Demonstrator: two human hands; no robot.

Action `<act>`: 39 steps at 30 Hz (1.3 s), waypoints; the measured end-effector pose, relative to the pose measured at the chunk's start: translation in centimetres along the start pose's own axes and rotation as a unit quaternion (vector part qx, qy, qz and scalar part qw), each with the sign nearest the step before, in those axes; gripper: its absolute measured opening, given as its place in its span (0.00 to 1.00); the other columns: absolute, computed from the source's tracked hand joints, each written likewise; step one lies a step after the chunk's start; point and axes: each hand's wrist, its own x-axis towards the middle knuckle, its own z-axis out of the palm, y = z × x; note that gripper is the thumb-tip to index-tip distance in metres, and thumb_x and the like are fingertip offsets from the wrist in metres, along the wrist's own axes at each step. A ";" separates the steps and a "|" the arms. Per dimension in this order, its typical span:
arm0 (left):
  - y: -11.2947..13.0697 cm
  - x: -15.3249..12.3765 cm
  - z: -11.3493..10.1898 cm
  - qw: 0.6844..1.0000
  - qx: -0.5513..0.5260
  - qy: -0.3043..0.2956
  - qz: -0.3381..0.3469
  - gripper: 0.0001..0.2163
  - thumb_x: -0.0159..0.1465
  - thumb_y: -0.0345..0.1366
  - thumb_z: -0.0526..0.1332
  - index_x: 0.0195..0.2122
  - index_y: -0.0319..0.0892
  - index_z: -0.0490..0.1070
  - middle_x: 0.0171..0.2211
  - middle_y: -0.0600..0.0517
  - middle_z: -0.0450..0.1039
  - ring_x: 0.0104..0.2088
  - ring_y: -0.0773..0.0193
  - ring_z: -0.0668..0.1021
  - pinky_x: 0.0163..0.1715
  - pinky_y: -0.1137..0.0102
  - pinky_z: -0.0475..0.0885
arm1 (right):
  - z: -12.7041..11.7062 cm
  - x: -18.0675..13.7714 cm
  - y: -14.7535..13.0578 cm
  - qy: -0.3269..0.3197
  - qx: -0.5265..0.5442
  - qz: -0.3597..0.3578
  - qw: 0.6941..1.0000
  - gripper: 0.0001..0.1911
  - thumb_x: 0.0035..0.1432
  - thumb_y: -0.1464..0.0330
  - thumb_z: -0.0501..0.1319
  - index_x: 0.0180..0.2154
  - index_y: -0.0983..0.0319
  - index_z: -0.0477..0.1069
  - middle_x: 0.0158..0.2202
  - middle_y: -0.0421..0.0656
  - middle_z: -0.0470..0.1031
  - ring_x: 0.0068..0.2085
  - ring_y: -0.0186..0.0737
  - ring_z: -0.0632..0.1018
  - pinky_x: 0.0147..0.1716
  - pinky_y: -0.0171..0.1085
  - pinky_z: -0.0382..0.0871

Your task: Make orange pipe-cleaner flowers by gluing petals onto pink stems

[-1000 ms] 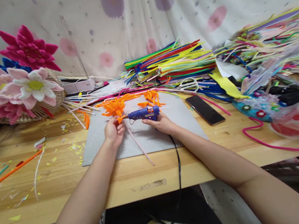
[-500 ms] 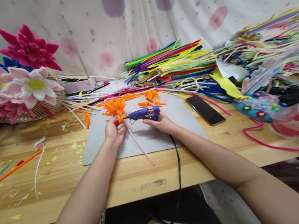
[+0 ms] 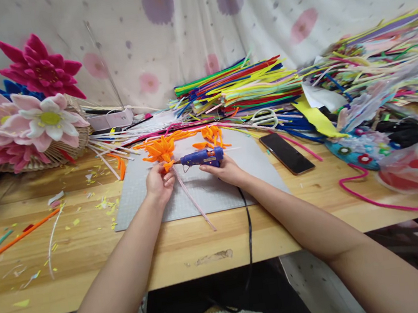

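My left hand (image 3: 161, 184) is closed on an orange pipe-cleaner flower (image 3: 161, 150), pinching it near its base. A pale stem (image 3: 195, 200) slants down from there toward the mat's front edge. My right hand (image 3: 228, 171) is wrapped round the handle of a blue hot glue gun (image 3: 202, 158), whose nozzle points left and meets or nearly meets the flower's base. A clear glue stick sticks out of the gun's back end. Behind the gun, more orange pipe-cleaner pieces (image 3: 212, 136) lie on the grey mat (image 3: 142, 206).
A smartphone (image 3: 286, 153) lies right of the mat, with white-handled scissors (image 3: 263, 118) behind. Bundled pipe cleaners (image 3: 238, 86) line the back. Finished fuzzy flowers (image 3: 41, 68) stand at left. A black cord (image 3: 250, 233) hangs over the table edge from the gun. Yellow scraps (image 3: 105, 203) litter the left.
The glue gun has shifted very slightly to the right. Both hands otherwise stay in place, with the flower still in my left hand.
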 end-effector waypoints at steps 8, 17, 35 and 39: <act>-0.1 0.0 0.1 1.000 0.008 0.000 0.006 0.07 0.52 0.23 0.47 0.23 0.37 0.59 0.16 0.56 0.59 0.10 0.79 0.54 0.07 0.83 0.44 | 0.0 0.1 -0.2 0.002 0.020 -0.003 1.000 0.22 0.45 0.53 0.63 0.38 0.63 0.72 0.34 0.44 0.75 0.36 0.40 0.75 0.39 0.40 0.68; -0.1 0.0 0.0 1.000 0.007 -0.005 0.007 0.06 0.52 0.22 0.47 0.24 0.38 0.60 0.16 0.56 0.59 0.10 0.79 0.54 0.07 0.83 0.44 | -0.2 0.4 0.0 0.011 0.034 0.004 0.999 0.21 0.46 0.55 0.63 0.40 0.61 0.72 0.37 0.44 0.76 0.39 0.41 0.75 0.43 0.41 0.68; -0.2 0.1 0.0 1.000 0.007 0.001 0.010 0.06 0.52 0.23 0.48 0.24 0.38 0.60 0.16 0.56 0.59 0.10 0.79 0.54 0.07 0.83 0.44 | 0.0 0.3 -0.3 -0.006 0.028 -0.016 0.999 0.22 0.45 0.55 0.64 0.40 0.61 0.72 0.37 0.43 0.76 0.39 0.40 0.75 0.42 0.40 0.69; -0.3 0.0 0.1 1.000 0.005 0.003 0.012 0.06 0.52 0.22 0.48 0.23 0.38 0.59 0.16 0.56 0.58 0.10 0.79 0.54 0.07 0.83 0.44 | 0.0 0.2 -0.1 -0.008 0.011 -0.013 1.000 0.20 0.46 0.55 0.64 0.38 0.60 0.73 0.36 0.42 0.76 0.37 0.40 0.76 0.41 0.41 0.69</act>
